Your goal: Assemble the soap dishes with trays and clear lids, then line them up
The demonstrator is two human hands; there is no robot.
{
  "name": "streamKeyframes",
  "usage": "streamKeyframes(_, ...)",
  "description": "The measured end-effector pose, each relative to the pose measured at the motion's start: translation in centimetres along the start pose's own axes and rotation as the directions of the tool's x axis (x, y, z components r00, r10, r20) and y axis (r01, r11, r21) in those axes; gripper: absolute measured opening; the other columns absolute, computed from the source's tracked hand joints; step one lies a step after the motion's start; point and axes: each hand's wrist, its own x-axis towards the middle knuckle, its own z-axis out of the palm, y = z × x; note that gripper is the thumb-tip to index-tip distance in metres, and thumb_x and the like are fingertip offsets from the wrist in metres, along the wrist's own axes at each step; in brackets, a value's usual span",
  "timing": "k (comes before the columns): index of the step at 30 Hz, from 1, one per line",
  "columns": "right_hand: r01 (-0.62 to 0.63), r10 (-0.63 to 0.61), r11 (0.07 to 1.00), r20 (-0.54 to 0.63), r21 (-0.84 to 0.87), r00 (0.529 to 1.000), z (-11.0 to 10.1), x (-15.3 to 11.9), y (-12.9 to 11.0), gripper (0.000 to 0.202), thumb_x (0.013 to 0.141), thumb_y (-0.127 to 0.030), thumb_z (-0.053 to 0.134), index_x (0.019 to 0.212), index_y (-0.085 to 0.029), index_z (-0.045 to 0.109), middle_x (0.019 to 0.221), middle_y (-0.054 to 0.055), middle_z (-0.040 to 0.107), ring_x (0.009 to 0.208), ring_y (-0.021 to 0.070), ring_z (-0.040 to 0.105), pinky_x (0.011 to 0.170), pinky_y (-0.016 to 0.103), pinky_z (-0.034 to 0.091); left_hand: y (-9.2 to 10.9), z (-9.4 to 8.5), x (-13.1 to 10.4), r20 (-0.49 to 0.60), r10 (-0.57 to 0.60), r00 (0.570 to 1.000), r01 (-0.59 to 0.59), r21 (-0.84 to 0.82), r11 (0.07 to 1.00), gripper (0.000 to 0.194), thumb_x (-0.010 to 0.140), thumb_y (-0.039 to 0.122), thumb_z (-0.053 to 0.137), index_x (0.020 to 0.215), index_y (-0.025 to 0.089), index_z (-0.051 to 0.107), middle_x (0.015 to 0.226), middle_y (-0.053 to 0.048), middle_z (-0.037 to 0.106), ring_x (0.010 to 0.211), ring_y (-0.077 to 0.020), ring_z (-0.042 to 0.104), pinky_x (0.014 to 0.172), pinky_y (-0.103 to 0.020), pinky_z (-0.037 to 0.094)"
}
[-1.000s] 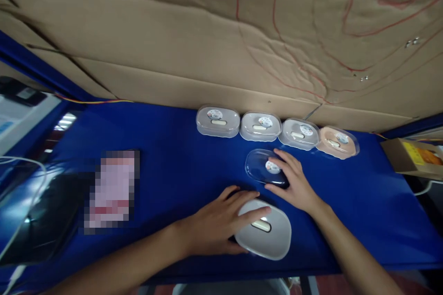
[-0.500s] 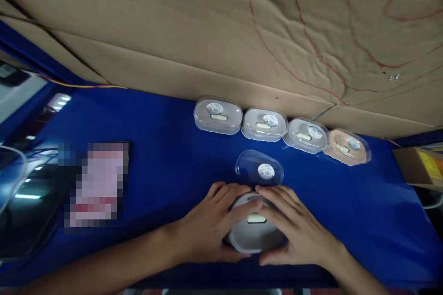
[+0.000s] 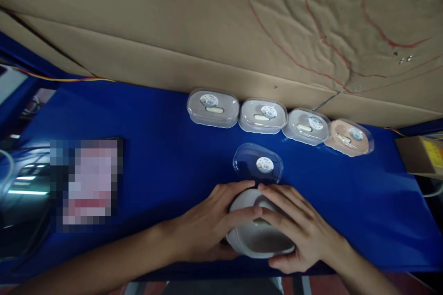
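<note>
Between my two hands is a grey oval plastic box (image 3: 256,239) with a pale oblong piece on its top, partly covered by my fingers. My left hand (image 3: 211,226) wraps its left side, index finger laid across the top. On the opposite side my right hand (image 3: 301,226) grips it, with the thumb low at the near right edge. The box is tilted in my grasp. Just beyond my fingertips lies a clear plastic cover (image 3: 245,159) with a round label.
Along the cardboard wall (image 3: 155,64) stand grey boxes (image 3: 224,117) with clear covers and labels, plus a peach-coloured box (image 3: 342,140) at the right end. A blurred-out phone-like object (image 3: 93,179) lies left on the blue table (image 3: 155,161). A cardboard box (image 3: 415,152) is far right.
The grey box has tilted and turned between my hands, showing more of its near side. My right thumb has shifted lower and right. The camera view has moved slightly.
</note>
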Motion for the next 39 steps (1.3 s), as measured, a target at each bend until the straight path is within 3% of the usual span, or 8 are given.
streamKeyframes(6,-0.107,0.110,0.993,-0.093,0.042,0.990,-3.0,-0.7,1.5,0.076,0.097,-0.069,0.061,0.160,-0.028,0.050,0.158,0.017,0.060,0.135,0.0416,0.067,0.105,0.060,0.059,0.1,-0.1,-0.2,0.073,-0.030,0.997,0.026,0.052,0.998,0.132,0.082,0.043,0.094,0.172,0.039,-0.003,0.181,-0.025,0.004,0.157,-0.0466,0.037,0.113,-0.061,0.049)
streamKeyframes(12,-0.259,0.252,0.966,-0.246,0.004,0.936,-5.8,-2.0,2.9,0.060,0.103,-0.064,0.057,0.142,-0.018,0.063,0.156,0.022,0.058,0.142,0.0413,0.061,0.110,0.053,0.055,1.3,-0.7,0.1,0.229,0.034,0.973,-0.068,0.144,0.987,0.115,0.079,0.050,0.096,0.169,0.037,0.026,0.162,-0.015,0.051,0.135,-0.0337,0.060,0.114,-0.052,0.048)
streamKeyframes(16,-0.165,0.159,0.986,-0.146,-0.030,0.976,-4.0,-0.7,2.1,0.059,0.102,-0.063,0.061,0.138,-0.016,0.063,0.157,0.024,0.057,0.142,0.0372,0.061,0.111,0.049,0.053,2.4,0.1,0.2,0.262,0.220,0.940,-0.298,0.312,0.902,0.078,0.093,0.057,0.081,0.160,0.032,0.049,0.143,-0.008,0.067,0.128,-0.0286,0.063,0.112,-0.046,0.048)
streamKeyframes(19,-0.072,0.063,0.993,-0.100,-0.098,0.993,-1.9,0.6,1.0,0.059,0.101,-0.062,0.065,0.137,-0.015,0.064,0.158,0.024,0.058,0.145,0.0366,0.058,0.113,0.051,0.051,3.2,0.7,-0.2,0.181,0.386,0.904,-0.426,0.434,0.794,0.044,0.103,0.046,0.068,0.145,0.031,0.066,0.137,-0.004,0.070,0.126,-0.0280,0.064,0.107,-0.043,0.053)
streamKeyframes(21,-0.035,0.027,0.994,-0.074,-0.108,0.997,-0.8,1.2,0.4,0.061,0.101,-0.064,0.063,0.139,-0.015,0.063,0.159,0.023,0.057,0.148,0.0359,0.054,0.114,0.051,0.050,3.6,0.8,-0.4,0.129,0.443,0.887,-0.449,0.457,0.768,0.035,0.105,0.042,0.065,0.139,0.033,0.071,0.140,-0.002,0.069,0.127,-0.0275,0.063,0.100,-0.040,0.057)
streamKeyframes(25,-0.040,0.036,0.994,-0.042,-0.099,0.998,0.0,1.4,-0.2,0.062,0.102,-0.065,0.062,0.141,-0.016,0.062,0.161,0.021,0.056,0.150,0.0346,0.051,0.116,0.051,0.049,4.0,0.7,-0.5,0.121,0.468,0.876,-0.468,0.455,0.758,0.034,0.105,0.044,0.063,0.137,0.037,0.072,0.146,0.001,0.065,0.131,-0.0263,0.060,0.093,-0.035,0.060)
streamKeyframes(31,-0.088,0.091,0.992,0.030,-0.089,0.995,0.3,1.6,0.0,0.055,0.101,-0.055,0.067,0.140,-0.017,0.064,0.164,0.020,0.053,0.147,0.0365,0.052,0.114,0.053,0.050,3.6,0.5,0.0,0.110,0.458,0.882,-0.445,0.510,0.736,0.033,0.107,0.045,0.060,0.133,0.032,0.075,0.141,-0.002,0.067,0.119,-0.0246,0.065,0.096,-0.037,0.058)
streamKeyframes(39,-0.144,0.157,0.984,0.123,-0.106,0.980,0.8,1.5,1.3,0.056,0.105,-0.052,0.064,0.151,-0.021,0.057,0.173,0.017,0.040,0.159,0.0364,0.036,0.123,0.060,0.039,2.5,0.1,0.3,0.279,0.284,0.917,-0.394,0.539,0.745,0.045,0.107,0.057,0.057,0.136,0.025,0.071,0.147,-0.004,0.065,0.136,-0.0269,0.053,0.112,-0.045,0.048)
